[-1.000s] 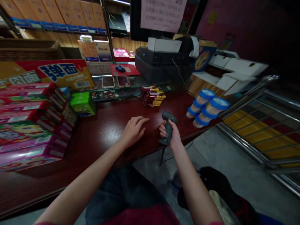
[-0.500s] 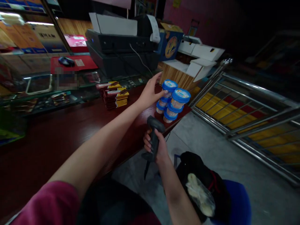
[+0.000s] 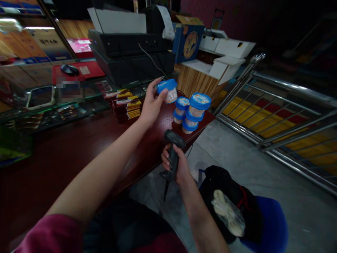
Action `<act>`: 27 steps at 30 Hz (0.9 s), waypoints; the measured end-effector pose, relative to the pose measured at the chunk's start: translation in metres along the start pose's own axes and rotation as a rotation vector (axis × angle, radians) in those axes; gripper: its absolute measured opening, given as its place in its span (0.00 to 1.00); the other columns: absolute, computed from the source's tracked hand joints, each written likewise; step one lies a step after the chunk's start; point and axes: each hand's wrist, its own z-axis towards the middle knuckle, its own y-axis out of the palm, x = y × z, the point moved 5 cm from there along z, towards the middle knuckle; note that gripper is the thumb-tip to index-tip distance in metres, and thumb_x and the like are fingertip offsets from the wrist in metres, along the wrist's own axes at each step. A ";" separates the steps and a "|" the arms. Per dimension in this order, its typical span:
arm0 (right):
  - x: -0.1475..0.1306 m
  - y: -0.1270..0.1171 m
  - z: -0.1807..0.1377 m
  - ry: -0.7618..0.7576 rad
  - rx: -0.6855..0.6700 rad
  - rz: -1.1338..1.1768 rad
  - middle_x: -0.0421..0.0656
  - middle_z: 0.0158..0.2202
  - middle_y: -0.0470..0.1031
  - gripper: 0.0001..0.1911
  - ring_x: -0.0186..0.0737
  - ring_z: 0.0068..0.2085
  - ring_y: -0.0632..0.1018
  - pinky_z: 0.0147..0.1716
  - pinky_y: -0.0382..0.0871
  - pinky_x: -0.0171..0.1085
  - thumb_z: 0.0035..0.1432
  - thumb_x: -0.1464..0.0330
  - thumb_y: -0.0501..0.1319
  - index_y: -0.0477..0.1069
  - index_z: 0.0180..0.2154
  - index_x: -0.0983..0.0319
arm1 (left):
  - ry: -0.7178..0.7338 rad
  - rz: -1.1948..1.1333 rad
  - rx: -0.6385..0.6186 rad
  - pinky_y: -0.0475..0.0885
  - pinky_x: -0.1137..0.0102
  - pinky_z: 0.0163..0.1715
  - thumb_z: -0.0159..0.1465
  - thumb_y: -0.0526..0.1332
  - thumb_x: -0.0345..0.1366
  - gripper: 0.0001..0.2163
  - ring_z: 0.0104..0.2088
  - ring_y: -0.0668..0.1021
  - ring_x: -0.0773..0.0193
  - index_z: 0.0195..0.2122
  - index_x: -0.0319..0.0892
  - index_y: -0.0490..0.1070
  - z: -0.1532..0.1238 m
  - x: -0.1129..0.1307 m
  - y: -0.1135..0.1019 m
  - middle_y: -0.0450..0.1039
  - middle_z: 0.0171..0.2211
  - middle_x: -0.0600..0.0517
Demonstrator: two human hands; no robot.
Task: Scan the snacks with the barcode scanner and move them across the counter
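My left hand (image 3: 152, 103) grips a small tub with a blue lid (image 3: 170, 95), held tilted above the dark red counter (image 3: 86, 144). Fingers and thumb press on its sides. Just right of it stand two stacks of matching blue-lidded tubs (image 3: 196, 109), several in all. Lower down, my right hand (image 3: 177, 163) is wrapped round the handle of a black barcode scanner (image 3: 173, 138), whose head points away toward the tubs. A cable hangs from the scanner's handle. Left of my left hand lies a pile of red and yellow packets (image 3: 126, 105).
Behind the counter sit a black cash drawer (image 3: 126, 45), a receipt printer (image 3: 152, 23) and a mouse on a red mat (image 3: 92, 70). A metal railing (image 3: 295, 88) runs along the right. A black bag (image 3: 221, 175) rests on a blue stool (image 3: 271, 225) at lower right.
My left hand has lifted the top tub off the far left stack and moved it leftward, turning it. The scanner stays in my right hand, nearly still. The view has shifted slightly.
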 end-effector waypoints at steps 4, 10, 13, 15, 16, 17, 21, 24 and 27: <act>0.014 0.020 0.004 0.050 -0.102 0.066 0.34 0.24 0.66 0.18 0.27 0.20 0.61 0.12 0.57 0.26 0.50 0.55 0.74 0.76 0.34 0.59 | -0.321 -0.333 0.147 0.78 0.52 0.60 0.72 0.63 0.52 0.23 0.60 0.81 0.51 0.64 0.51 0.67 -0.063 0.014 -0.075 0.78 0.59 0.47; 0.063 0.082 0.015 0.240 -0.268 0.063 0.35 0.25 0.69 0.16 0.27 0.20 0.64 0.13 0.62 0.25 0.54 0.59 0.74 0.75 0.35 0.63 | -0.667 -0.476 0.393 0.82 0.55 0.55 0.75 0.58 0.52 0.24 0.53 0.85 0.51 0.61 0.38 0.72 -0.167 0.035 -0.200 0.82 0.54 0.39; 0.099 0.119 0.019 0.349 -0.346 0.013 0.35 0.25 0.69 0.15 0.27 0.20 0.64 0.13 0.62 0.24 0.56 0.59 0.73 0.75 0.34 0.64 | -0.688 -0.446 0.483 0.83 0.57 0.53 0.76 0.59 0.48 0.21 0.51 0.86 0.53 0.59 0.37 0.73 -0.209 0.049 -0.256 0.82 0.54 0.39; 0.126 0.142 0.020 0.427 -0.397 -0.029 0.35 0.24 0.68 0.15 0.27 0.19 0.64 0.12 0.61 0.24 0.56 0.59 0.73 0.74 0.34 0.63 | -0.658 -0.388 0.495 0.83 0.58 0.52 0.73 0.63 0.47 0.21 0.50 0.85 0.53 0.59 0.38 0.74 -0.234 0.057 -0.286 0.82 0.54 0.40; 0.139 0.153 0.019 0.462 -0.420 -0.053 0.35 0.24 0.69 0.16 0.27 0.19 0.65 0.12 0.61 0.24 0.56 0.59 0.73 0.75 0.34 0.63 | -0.634 -0.348 0.494 0.83 0.59 0.52 0.71 0.66 0.47 0.22 0.51 0.85 0.53 0.60 0.40 0.74 -0.244 0.061 -0.298 0.82 0.54 0.41; 0.152 0.161 0.017 0.490 -0.438 -0.080 0.35 0.24 0.69 0.16 0.27 0.19 0.65 0.11 0.61 0.25 0.55 0.58 0.73 0.75 0.34 0.63 | -0.601 -0.301 0.496 0.83 0.59 0.52 0.69 0.68 0.48 0.24 0.51 0.85 0.53 0.61 0.42 0.73 -0.254 0.063 -0.309 0.81 0.55 0.42; 0.184 0.178 0.010 0.532 -0.432 -0.205 0.35 0.23 0.70 0.18 0.28 0.18 0.66 0.12 0.66 0.27 0.52 0.57 0.75 0.77 0.34 0.64 | -0.408 -0.036 0.583 0.79 0.58 0.58 0.61 0.74 0.53 0.32 0.57 0.81 0.50 0.62 0.47 0.72 -0.280 0.070 -0.339 0.76 0.62 0.44; 0.189 0.177 0.008 0.518 -0.388 -0.248 0.36 0.23 0.71 0.18 0.28 0.18 0.67 0.12 0.67 0.27 0.53 0.57 0.75 0.78 0.34 0.64 | -0.311 0.136 0.631 0.74 0.56 0.63 0.63 0.72 0.55 0.30 0.63 0.77 0.49 0.62 0.47 0.72 -0.285 0.071 -0.349 0.73 0.64 0.44; 0.186 0.174 0.008 0.492 -0.352 -0.249 0.36 0.23 0.70 0.17 0.28 0.18 0.67 0.11 0.67 0.27 0.53 0.57 0.75 0.78 0.33 0.64 | -0.300 0.165 0.589 0.73 0.55 0.64 0.65 0.71 0.55 0.29 0.63 0.76 0.50 0.62 0.47 0.71 -0.281 0.067 -0.350 0.73 0.64 0.44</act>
